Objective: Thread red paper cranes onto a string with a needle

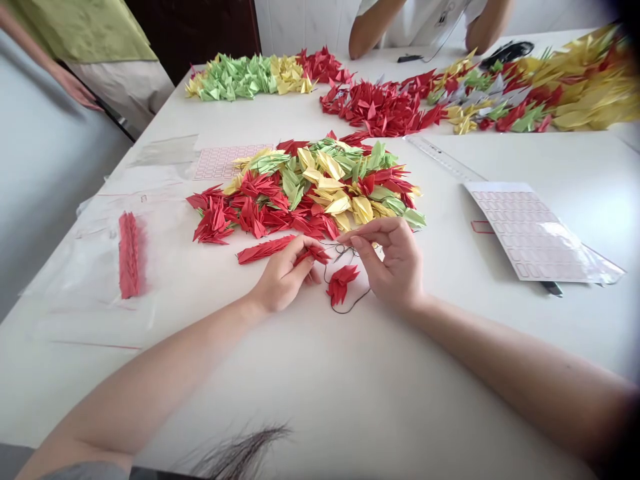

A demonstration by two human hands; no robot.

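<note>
Red origami crane (313, 255) sits pinched in the left grip (285, 277), mid-table, just in front of the heaped paper cranes (300, 187); the right grip (387, 263), nearly closed beside it above black thread (350, 303), may hold something too small to tell.

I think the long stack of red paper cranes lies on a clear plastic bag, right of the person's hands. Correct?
No: the head view shows the stack of red paper cranes on the clear plastic bag, left of the person's left hand and right hand.
</note>
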